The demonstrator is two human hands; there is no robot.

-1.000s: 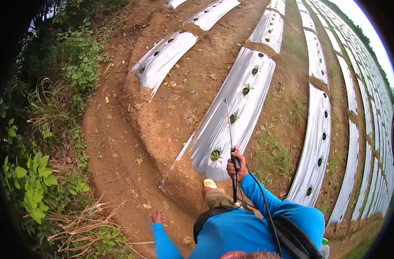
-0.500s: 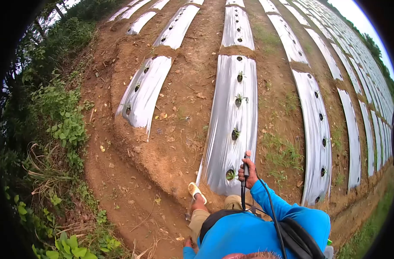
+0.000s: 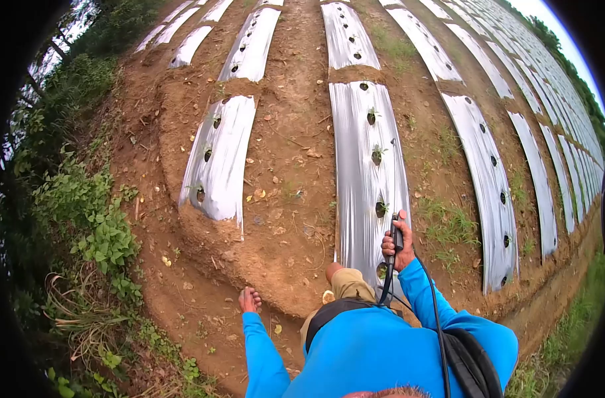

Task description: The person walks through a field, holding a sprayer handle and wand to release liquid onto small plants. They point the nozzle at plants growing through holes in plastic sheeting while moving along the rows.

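My right hand (image 3: 402, 253) is wrapped round a black sprayer handle (image 3: 398, 232), held in front of my waist above the middle plastic-covered bed (image 3: 355, 199). The thumb lies along its top. A black hose (image 3: 386, 286) runs from the handle down toward my waist. Out to the left, my left hand (image 3: 250, 300) hangs over bare soil with its fingers curled in and nothing visible in them. Small green plants (image 3: 377, 154) grow from round holes in the silver plastic, the nearest holes lying just beside my right hand.
More silver-covered beds (image 3: 217, 159) stretch away on both sides, with brown soil paths (image 3: 282, 166) between them. Weeds (image 3: 448, 225) grow in the path on the right. Bushes (image 3: 107, 232) line the left edge. A black strap (image 3: 471, 365) crosses my right shoulder.
My left hand has swung up and forward into view from beside my leg. My right hand still grips the handle. The beds have shifted in view as I step forward.
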